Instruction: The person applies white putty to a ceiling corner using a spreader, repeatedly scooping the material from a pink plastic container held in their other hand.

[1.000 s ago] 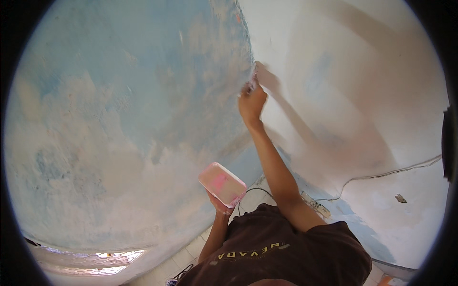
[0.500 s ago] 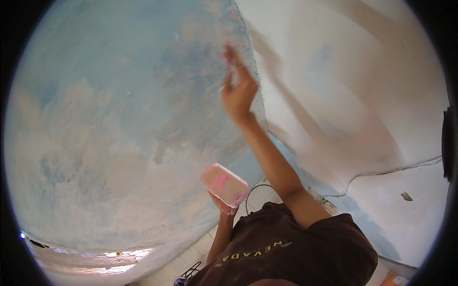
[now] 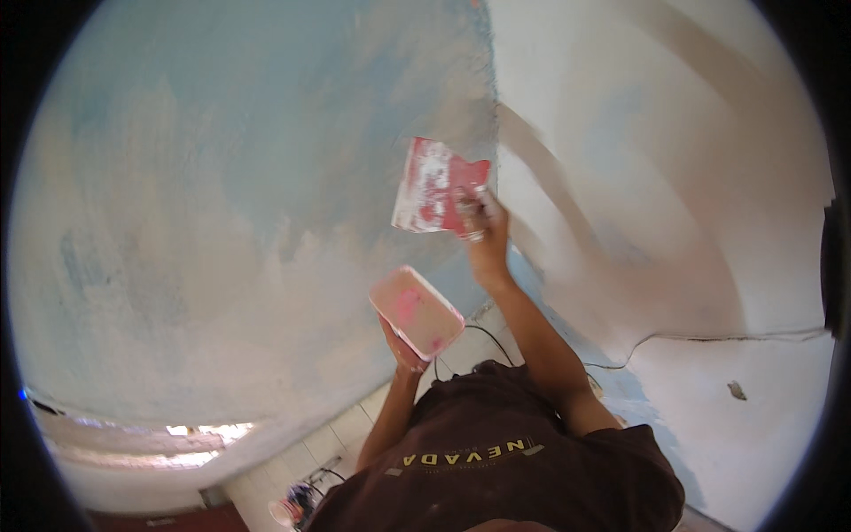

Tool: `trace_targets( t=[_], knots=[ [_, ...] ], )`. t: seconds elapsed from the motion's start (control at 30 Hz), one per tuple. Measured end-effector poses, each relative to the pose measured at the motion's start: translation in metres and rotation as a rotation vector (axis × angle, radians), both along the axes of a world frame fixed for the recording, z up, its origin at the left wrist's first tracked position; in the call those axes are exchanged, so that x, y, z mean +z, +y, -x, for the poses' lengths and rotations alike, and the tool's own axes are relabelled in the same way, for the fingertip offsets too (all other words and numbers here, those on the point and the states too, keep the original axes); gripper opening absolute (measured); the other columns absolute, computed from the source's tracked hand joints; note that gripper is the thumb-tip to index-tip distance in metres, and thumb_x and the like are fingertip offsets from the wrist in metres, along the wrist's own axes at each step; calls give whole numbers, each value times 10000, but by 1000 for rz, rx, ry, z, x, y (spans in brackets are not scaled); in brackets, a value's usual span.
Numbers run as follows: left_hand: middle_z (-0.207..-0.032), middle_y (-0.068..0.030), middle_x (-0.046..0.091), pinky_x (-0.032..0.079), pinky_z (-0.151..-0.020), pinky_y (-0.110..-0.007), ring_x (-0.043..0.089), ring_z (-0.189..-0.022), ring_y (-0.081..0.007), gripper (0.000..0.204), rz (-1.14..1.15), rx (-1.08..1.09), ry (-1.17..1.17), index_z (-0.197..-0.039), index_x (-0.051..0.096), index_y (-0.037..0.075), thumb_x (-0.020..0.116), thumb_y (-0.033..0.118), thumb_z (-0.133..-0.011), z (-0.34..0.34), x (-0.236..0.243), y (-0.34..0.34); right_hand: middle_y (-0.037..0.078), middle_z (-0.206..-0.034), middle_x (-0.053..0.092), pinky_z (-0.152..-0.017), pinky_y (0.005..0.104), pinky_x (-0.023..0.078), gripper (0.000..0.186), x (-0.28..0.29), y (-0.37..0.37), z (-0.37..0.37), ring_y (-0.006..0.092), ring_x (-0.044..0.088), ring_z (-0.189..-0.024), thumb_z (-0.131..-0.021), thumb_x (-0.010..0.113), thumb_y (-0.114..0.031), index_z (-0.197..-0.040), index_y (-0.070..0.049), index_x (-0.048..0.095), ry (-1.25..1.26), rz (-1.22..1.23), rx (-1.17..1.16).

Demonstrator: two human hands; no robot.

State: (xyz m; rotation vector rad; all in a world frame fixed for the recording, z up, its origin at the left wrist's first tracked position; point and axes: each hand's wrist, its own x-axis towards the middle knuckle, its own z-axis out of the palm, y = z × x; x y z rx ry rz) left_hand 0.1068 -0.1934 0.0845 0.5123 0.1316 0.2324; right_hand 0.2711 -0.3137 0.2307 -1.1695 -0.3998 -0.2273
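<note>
In my right hand is a red putty knife with a broad flat blade smeared with white filler. Its face is turned toward me, and the blade points left, in front of the wall. Lower down, my left hand holds a shallow rectangular tub from beneath and along its left side. Pink smears mark the tub's inside and its pale rim. The putty knife is above the tub and apart from it. Patchy blue and whitish filler covers the wall ahead.
A whiter wall meets the patchy one at a corner on the right, with a thin cable running along it. Bright slatted openings lie low on the left. A cup and dark clutter rest on the tiled floor.
My right hand has come down from the wall and turned, so the putty knife's wide face now shows. The tub sits slightly higher in view. My view has shifted a little.
</note>
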Motion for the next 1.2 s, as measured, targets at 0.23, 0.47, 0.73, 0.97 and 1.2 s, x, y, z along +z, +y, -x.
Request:
trace_targets(
  t=[0.23, 0.47, 0.73, 0.97, 1.2],
  knots=[
    [-1423, -92, 564, 496, -1067, -512, 576, -1279, -303, 748, 84, 16, 40, -1523, 419, 128, 310, 685, -1035, -17, 10, 43, -52, -936, 574, -755, 233, 421, 244, -27, -21, 34, 38, 493, -841, -1002, 679, -201, -1127, 8, 657, 404, -124, 148],
    [-1447, -98, 547, 479, -1089, -514, 562, -1299, -301, 746, 91, 56, 60, -1535, 407, 121, 313, 673, -1043, 0, 18, 35, 32, -1090, 654, -909, 270, 486, 276, -42, -23, 59, 108, 627, -1018, -996, 650, -87, -1244, 18, 588, 456, -179, 249],
    [-1430, -59, 560, 486, -1071, -520, 565, -1287, -289, 722, 95, 121, 89, -1521, 432, 169, 356, 687, -1025, 13, -2, 33, 154, -1408, 616, -1039, 353, 480, 424, 20, 10, -5, 245, 606, -1286, -1011, 559, -32, -1432, 18, 536, -229, 174, -207],
    [-1400, -41, 570, 507, -1039, -532, 574, -1257, -303, 691, 122, 79, 148, -1490, 460, 189, 381, 686, -1017, 10, -1, 16, 223, -1273, 678, -931, 378, 561, 683, 93, 70, -115, 355, 703, -1077, -792, 651, 87, -1451, -71, 566, -460, 458, -683],
    [-1393, -42, 567, 512, -1031, -544, 574, -1251, -302, 687, 58, 104, 135, -1482, 461, 191, 381, 689, -1016, 12, 8, 11, 227, -1200, 708, -891, 353, 586, 639, 63, 67, -23, 333, 711, -1106, -793, 678, 58, -1419, -38, 593, -700, 430, -576]
  ],
)
